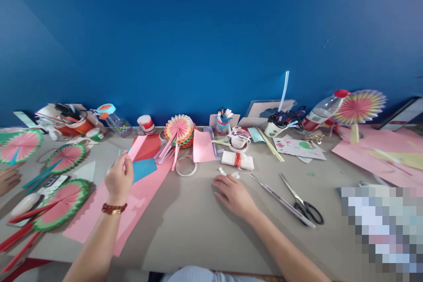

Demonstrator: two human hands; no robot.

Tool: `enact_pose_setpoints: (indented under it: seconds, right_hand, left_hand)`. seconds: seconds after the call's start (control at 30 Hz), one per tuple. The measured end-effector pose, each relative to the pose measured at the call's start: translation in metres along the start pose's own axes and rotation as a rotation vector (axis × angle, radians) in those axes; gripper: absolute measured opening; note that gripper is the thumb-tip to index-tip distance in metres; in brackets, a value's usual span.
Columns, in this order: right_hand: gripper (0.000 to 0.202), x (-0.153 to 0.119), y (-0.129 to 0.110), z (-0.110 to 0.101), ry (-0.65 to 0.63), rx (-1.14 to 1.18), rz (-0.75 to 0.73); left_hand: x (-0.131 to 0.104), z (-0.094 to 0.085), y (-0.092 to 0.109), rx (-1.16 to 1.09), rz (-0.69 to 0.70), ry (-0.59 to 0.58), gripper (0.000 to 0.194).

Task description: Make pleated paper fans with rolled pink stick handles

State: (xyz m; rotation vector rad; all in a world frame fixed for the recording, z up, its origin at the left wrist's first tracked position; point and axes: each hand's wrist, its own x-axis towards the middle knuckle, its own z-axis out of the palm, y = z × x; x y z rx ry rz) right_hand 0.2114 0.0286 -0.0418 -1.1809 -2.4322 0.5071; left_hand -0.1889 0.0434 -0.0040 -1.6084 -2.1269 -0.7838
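My left hand (118,177), with a dark red bead bracelet at the wrist, is closed around the lower end of a narrow pink paper strip (137,147). Beneath and beside it lie a blue paper piece (144,170), a red paper sheet (147,146) and a large pink sheet (130,211). My right hand (235,196) rests palm down on the table, fingers loosely apart, close to small white scraps (234,175). To its right lie a long grey ruler-like bar (280,199) and black-handled scissors (299,200).
Watermelon-coloured paper fans (66,200) lie at left, near another person's hand (9,179). Along the blue wall stand a pleated fan (180,130), a pineapple-patterned cup (223,125), a white cup (275,128) and a plastic bottle (325,110). A tape roll (185,173) lies mid-table.
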Motion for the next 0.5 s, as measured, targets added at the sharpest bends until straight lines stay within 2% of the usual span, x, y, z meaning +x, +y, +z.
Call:
enact_pose_setpoints:
  seconds: [0.03,0.07,0.1,0.2,0.23,0.3,0.37,0.5]
  right_hand:
    - [0.024,0.000,0.000,0.001,0.021,0.047,0.005]
    - [0.026,0.001,-0.001,0.001,0.045,0.117,0.014]
    - [0.030,0.001,-0.001,0.002,0.064,0.227,0.027]
    - [0.053,0.000,-0.004,0.001,0.075,0.615,0.050]
    - [0.061,0.000,-0.005,0.000,0.077,0.713,0.056]
    - [0.065,0.000,-0.006,-0.002,0.094,0.822,0.091]
    - [0.059,0.000,-0.006,-0.002,0.115,0.857,0.179]
    - [0.052,0.001,0.003,0.003,0.149,0.813,0.312]
  left_hand:
    - [-0.005,-0.006,0.009,-0.117,0.111,0.078,0.034]
    - [-0.011,-0.011,0.021,-0.232,0.259,0.097,0.032]
    - [-0.019,-0.015,0.035,-0.333,0.415,0.066,0.032]
    - [-0.047,-0.022,0.084,-0.494,0.859,-0.178,0.042]
    - [-0.057,-0.021,0.099,-0.497,0.936,-0.273,0.042]
    - [-0.073,-0.018,0.123,-0.494,0.988,-0.384,0.041]
    - [-0.084,-0.014,0.136,-0.498,1.036,-0.443,0.040]
    - [-0.094,-0.005,0.137,-0.546,1.117,-0.475,0.038]
